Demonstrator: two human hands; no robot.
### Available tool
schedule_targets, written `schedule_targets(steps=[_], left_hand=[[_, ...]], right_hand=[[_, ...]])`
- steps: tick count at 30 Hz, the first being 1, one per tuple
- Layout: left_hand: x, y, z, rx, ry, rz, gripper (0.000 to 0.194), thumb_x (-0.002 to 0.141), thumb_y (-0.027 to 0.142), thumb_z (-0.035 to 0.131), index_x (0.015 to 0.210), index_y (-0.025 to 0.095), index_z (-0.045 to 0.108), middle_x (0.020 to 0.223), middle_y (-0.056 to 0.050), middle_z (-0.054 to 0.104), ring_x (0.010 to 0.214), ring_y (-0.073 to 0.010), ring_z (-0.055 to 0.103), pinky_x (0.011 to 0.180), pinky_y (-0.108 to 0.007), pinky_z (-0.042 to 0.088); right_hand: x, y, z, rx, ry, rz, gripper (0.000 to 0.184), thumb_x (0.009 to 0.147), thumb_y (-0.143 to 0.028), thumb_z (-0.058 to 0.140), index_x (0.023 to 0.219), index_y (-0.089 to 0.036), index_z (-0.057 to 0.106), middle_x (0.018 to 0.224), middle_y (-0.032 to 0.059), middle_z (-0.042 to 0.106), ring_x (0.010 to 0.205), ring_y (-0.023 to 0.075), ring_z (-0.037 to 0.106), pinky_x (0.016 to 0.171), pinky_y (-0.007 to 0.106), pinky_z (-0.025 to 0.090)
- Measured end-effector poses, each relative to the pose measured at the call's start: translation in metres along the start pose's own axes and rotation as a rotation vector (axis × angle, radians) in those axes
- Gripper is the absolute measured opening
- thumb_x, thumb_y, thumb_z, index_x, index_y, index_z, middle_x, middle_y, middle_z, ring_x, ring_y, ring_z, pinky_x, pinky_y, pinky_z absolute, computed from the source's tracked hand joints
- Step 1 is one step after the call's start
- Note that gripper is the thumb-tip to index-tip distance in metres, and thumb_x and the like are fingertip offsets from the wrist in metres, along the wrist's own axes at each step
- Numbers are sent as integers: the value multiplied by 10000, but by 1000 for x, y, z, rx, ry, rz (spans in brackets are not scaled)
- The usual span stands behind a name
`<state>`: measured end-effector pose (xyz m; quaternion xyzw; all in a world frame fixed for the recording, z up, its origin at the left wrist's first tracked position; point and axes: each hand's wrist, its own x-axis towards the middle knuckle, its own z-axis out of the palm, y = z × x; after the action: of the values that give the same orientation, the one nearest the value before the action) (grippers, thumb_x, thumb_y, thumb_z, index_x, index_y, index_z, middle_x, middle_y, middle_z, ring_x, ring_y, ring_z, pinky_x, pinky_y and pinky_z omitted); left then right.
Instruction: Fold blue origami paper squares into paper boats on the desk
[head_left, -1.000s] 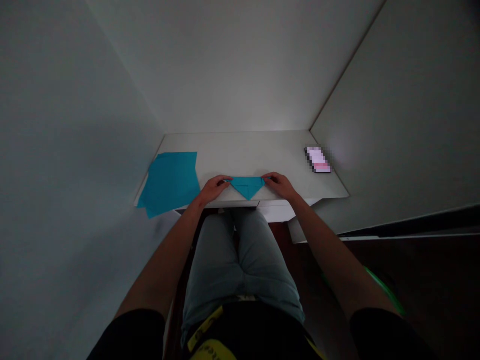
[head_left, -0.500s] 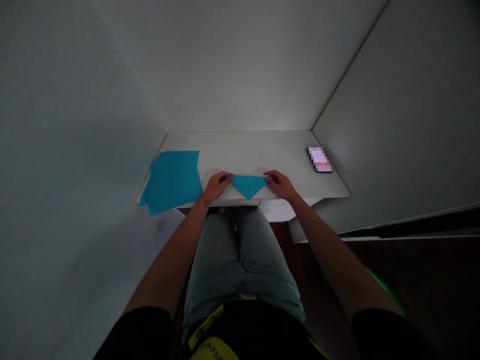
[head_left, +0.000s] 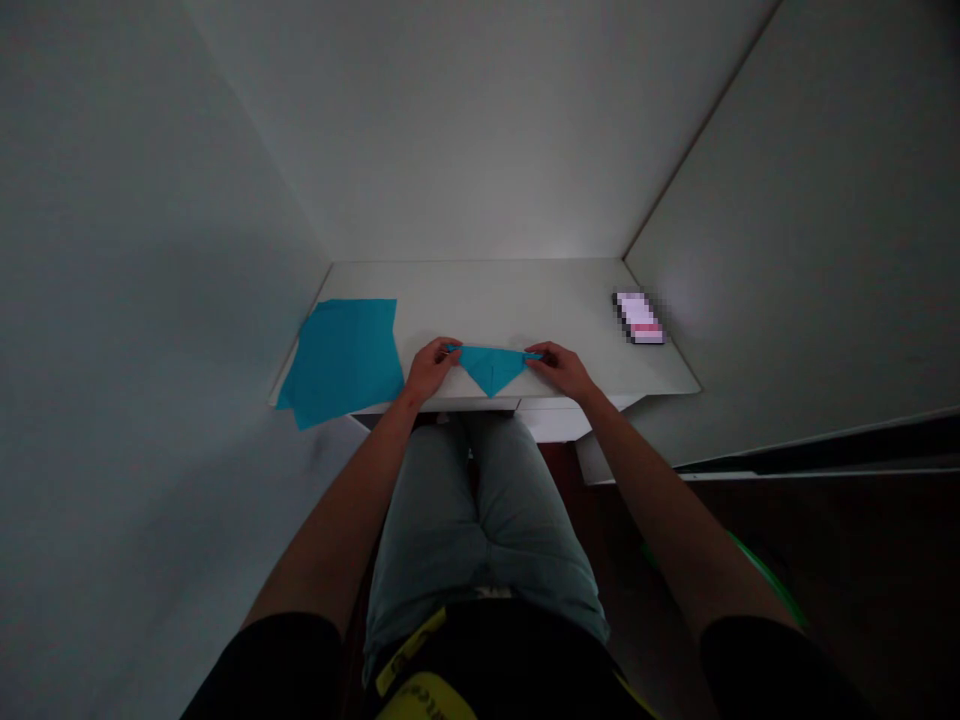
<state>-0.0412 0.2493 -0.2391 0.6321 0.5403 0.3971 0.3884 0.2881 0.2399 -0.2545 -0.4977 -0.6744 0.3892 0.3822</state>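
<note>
Left hand (head_left: 431, 368) and right hand (head_left: 562, 370) pinching folded blue paper (head_left: 491, 370), drawer-like panel (head_left: 553, 425) below

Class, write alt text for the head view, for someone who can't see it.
A person's left hand and right hand hold opposite ends of a folded blue sheet near the front edge of a white desk. More blue sheets lie at left, a lit phone at right.

Desk (head_left: 465, 300): white, rectangular
Phone (head_left: 639, 318): black-edged, pale-screened rectangle, near desk's right edge
Sheets (head_left: 346, 352): turquoise, overlapping, at desk's left end
</note>
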Motion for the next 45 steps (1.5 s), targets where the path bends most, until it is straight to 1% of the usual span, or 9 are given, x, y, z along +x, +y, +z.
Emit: schedule_targets(steps=[5,9,13,20,26,34,38,42,45], left_hand=[[1,-1,-2,28,-35,-12,258,980,377,667,1163,201,710,898,-39,763,917,-201,737,922,-358,568],[1,-1,-4,40,-52,-5,254,980,314,653,1193,189,715,912,-43,774,924,-201,740,912,-353,566],[0,1,-4,60,-67,5,282,978,300,644,1217,188,741,935,-48,784,931,-204,736,914,-354,568],[-3,2,-2,94,-27,37,262,977,372,668,1155,210,774,1164,-79,796,1026,-221,722,1012,-391,565],[0,-2,-4,69,-35,25,245,952,341,676,1129,202,773,1116,-77,803,994,-220,729,984,-387,571],[3,-4,-6,47,-56,5,250,936,374,693,1098,198,765,1097,-79,805,1016,-224,735,991,-390,566],[6,-6,-10,29,-129,-16,233,898,357,717,1064,196,743,1095,-81,802,1007,-223,729,990,-399,566],[15,-8,-20,50,-261,-33,242,860,424,758,975,215,723,1006,-68,791,944,-213,716,930,-384,577],[20,-6,-26,76,-396,-28,282,841,498,760,903,228,709,903,-49,770,871,-208,710,852,-358,579]], right_hand=[[0,2,0,-9,-5,-11,469,875,-621,731,1137,-239,803,889,46,748,742,191,613,733,356,536],[2,5,0,4,8,-28,452,891,-613,711,1124,-237,806,947,59,768,769,197,631,751,362,544],[3,7,0,-15,14,-37,418,911,-579,697,1128,-240,811,1015,76,781,818,207,659,804,378,553],[3,6,0,-30,47,-25,419,926,-600,683,1120,-251,811,1047,87,790,851,223,674,829,394,563],[4,5,1,-28,54,-22,448,910,-610,690,1136,-242,811,1031,88,786,818,216,660,828,400,566],[4,4,2,-57,62,-20,437,929,-592,674,1157,-245,810,1038,93,779,832,218,657,844,407,571],[5,4,2,-53,60,-34,432,932,-601,670,1135,-246,808,1059,102,777,855,228,662,853,416,569],[6,5,2,-49,61,-45,431,939,-615,662,1111,-246,804,1051,102,775,853,228,659,854,416,566],[7,5,2,-45,75,-43,443,937,-624,652,1106,-241,800,998,91,763,829,222,646,829,401,554]])
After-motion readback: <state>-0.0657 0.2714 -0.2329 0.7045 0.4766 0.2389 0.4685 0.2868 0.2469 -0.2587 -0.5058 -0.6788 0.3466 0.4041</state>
